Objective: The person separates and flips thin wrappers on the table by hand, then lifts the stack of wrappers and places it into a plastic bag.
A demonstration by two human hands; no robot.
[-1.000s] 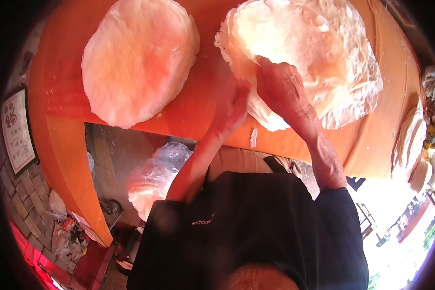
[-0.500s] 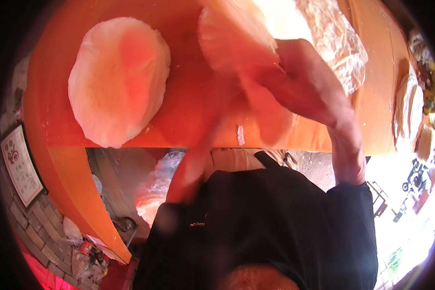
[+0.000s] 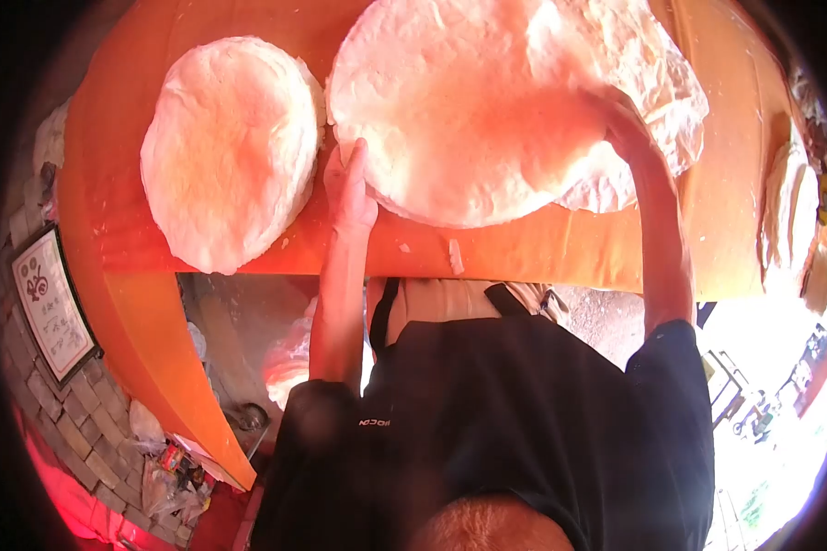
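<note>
A large round pale sheet (image 3: 459,110), soft and uneven like a flatbread, lies spread across the upper middle of the table. My left hand (image 3: 351,188) is at its lower left edge, thumb up against the rim and the other fingers partly hidden; it appears to pinch that edge. Over the sheet's right part reaches my right hand (image 3: 620,119), its fingers lost in glare and blur. Beside my left hand rests a similar pale oval piece (image 3: 230,151), thick at its right edge. Crumpled clear plastic (image 3: 675,119) shows beyond the sheet on the right.
The orange-covered table (image 3: 708,230) has its near edge just before my body. Small white scraps (image 3: 455,257) lie near that edge. More pale folded pieces (image 3: 786,211) are at the far right. A framed sign (image 3: 55,303) and plastic bags (image 3: 161,487) stand at the left.
The pale sheet, raised and blurred in my hands before, now lies spread out wide. My left hand has moved left to its edge, and my right hand has shifted to the right.
</note>
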